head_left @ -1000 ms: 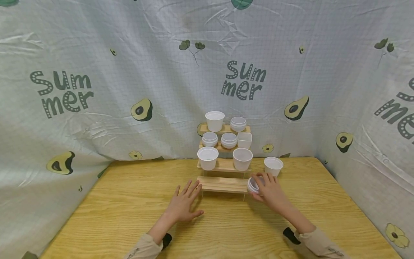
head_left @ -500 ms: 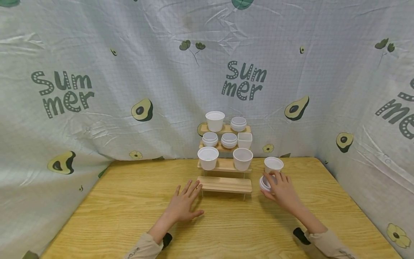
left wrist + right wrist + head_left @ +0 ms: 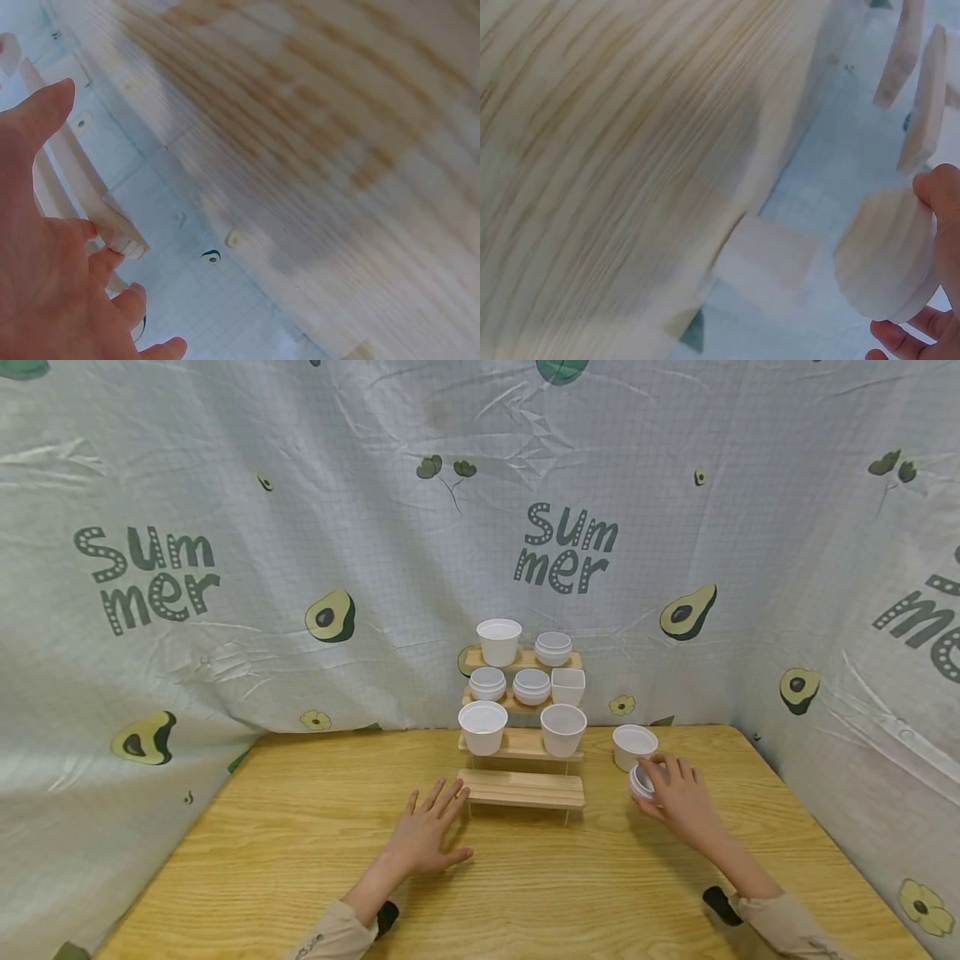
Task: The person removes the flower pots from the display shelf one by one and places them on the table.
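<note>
My right hand (image 3: 684,803) grips a small round white pot (image 3: 641,783) by its rim, thumb on one side and fingers on the other. The pot is to the right of the stepped wooden stand, in front of a white tapered cup (image 3: 634,743). In the right wrist view the underside of the pot (image 3: 881,255) faces the camera. My left hand (image 3: 424,838) lies with fingers spread, fingertips at the left end of the stand's bare lowest board (image 3: 521,788). In the left wrist view those fingers touch the end of a board (image 3: 112,225).
Upper boards of the stand hold several white pots and cups: a tall cup (image 3: 498,642), a square cup (image 3: 567,686), and tapered cups (image 3: 483,727) on the third step. A printed cloth (image 3: 420,552) hangs behind the wooden table (image 3: 315,827).
My right hand has carried the round pot rightward, away from the right end of the lowest board toward the tapered cup. The left hand has stayed in place.
</note>
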Demonstrator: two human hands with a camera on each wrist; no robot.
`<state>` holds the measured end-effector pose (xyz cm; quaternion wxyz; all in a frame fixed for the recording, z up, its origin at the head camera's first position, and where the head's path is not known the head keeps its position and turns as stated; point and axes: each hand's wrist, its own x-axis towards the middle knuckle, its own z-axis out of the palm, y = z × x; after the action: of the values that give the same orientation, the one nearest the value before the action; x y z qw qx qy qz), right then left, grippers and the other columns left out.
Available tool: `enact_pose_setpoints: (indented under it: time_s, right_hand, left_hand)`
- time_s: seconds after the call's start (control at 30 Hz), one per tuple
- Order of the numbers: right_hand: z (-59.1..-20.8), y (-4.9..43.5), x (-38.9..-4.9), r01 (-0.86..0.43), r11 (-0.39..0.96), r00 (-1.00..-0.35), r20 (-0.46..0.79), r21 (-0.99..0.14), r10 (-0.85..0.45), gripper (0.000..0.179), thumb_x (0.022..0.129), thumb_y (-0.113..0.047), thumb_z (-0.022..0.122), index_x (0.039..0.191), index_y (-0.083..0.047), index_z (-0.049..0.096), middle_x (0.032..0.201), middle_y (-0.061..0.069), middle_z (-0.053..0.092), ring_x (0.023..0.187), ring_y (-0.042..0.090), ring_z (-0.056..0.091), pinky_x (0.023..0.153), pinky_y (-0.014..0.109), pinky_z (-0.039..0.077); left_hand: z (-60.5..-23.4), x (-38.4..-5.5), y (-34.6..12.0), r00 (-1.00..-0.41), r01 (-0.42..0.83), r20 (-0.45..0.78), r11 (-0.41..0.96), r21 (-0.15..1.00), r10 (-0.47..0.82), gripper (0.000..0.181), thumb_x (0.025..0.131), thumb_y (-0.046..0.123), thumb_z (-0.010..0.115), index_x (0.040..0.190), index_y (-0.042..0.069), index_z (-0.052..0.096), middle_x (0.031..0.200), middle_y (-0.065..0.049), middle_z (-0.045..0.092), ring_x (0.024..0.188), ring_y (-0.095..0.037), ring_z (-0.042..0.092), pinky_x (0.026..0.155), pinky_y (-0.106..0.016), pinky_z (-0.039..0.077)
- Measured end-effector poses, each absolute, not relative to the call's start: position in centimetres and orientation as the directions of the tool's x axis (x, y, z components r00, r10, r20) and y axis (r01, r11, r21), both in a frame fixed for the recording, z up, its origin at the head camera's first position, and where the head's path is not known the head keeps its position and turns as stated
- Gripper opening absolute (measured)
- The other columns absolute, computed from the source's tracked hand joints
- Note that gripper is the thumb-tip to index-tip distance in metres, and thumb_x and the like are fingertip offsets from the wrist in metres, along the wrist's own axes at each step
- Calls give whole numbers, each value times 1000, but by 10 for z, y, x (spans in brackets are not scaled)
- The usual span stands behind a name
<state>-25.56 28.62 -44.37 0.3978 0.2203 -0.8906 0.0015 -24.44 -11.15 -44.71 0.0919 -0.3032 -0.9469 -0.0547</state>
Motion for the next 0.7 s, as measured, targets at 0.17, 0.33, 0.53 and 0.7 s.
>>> enact_pose_setpoints:
  time_s: [0.17, 0.33, 0.53, 0.7]
  right_hand:
    - [-447, 301, -261, -370, 916, -594, 718, 157, -363, 80, 86, -63, 12, 107, -1, 57, 95, 21, 51, 80, 37, 47, 59, 44, 35]
    - [-448, 314, -267, -358, 920, -594, 722, 158, -355, 79, 87, -63, 13, 106, 0, 57, 95, 23, 50, 78, 39, 47, 57, 45, 34]
    - [-447, 326, -270, -347, 927, -619, 708, 144, -341, 78, 87, -63, 15, 107, 0, 57, 96, 23, 51, 79, 41, 46, 58, 46, 34]
    - [-446, 335, -276, -328, 933, -635, 697, 146, -332, 81, 86, -64, 12, 108, 1, 56, 95, 24, 50, 80, 41, 47, 57, 47, 35]
  left_hand:
    - [-447, -244, -111, -800, 586, 197, 809, 53, 566, 76, 78, 53, 57, 141, 18, 29, 147, -8, 26, 135, -34, 23, 100, -62, 23]
    - [-446, -243, -111, -800, 584, 205, 811, 46, 564, 76, 78, 53, 57, 140, 17, 30, 147, -8, 27, 134, -34, 24, 99, -62, 24]
    - [-446, -243, -111, -798, 585, 206, 810, 38, 566, 76, 78, 53, 57, 140, 17, 31, 146, -8, 27, 134, -34, 25, 99, -62, 24]
    - [-444, -242, -111, -799, 586, 198, 808, 52, 567, 76, 78, 52, 58, 140, 16, 31, 146, -9, 27, 134, -34, 24, 99, -62, 24]
